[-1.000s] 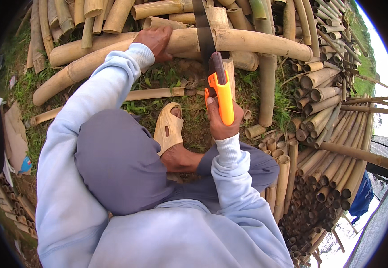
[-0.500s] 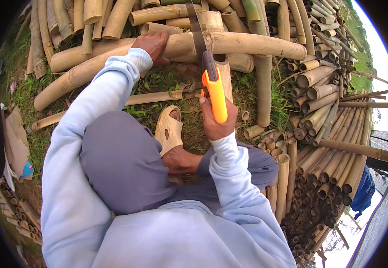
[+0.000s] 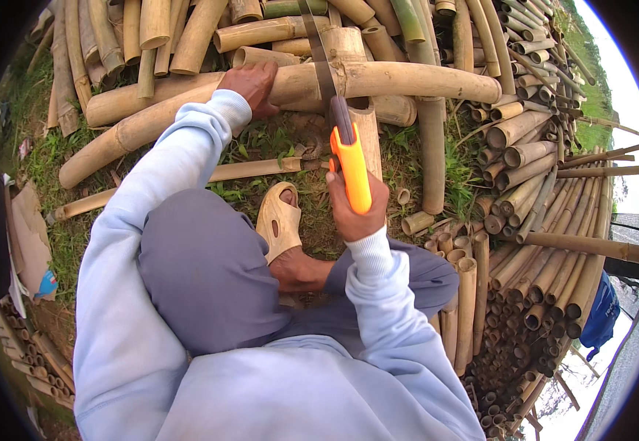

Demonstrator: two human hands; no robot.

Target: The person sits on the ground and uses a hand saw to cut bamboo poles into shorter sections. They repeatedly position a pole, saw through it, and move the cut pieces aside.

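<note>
My right hand point(image 3: 360, 208) is wrapped round the orange handle of a hand saw point(image 3: 352, 163). The saw's dark blade lies across a long, slightly curved bamboo pole point(image 3: 415, 79), next to one of its joints. Left of the blade, my left hand point(image 3: 252, 87) grips the same pole from above, with its thumb side partly hidden. Under the pole, near the blade, another bamboo piece point(image 3: 365, 136) runs toward me and supports it.
Cut bamboo lengths point(image 3: 275, 31) lie piled at the far side. Stacks of bamboo point(image 3: 529, 154) fill the right. A split bamboo strip point(image 3: 253, 169) lies on the grass before my sandalled foot point(image 3: 279, 220). Cardboard point(image 3: 33, 231) is at the left, a blue bag point(image 3: 600, 316) at the right.
My right hand has drawn the saw slightly back toward me, its handle now lower in view. My left hand keeps its grip on the pole.
</note>
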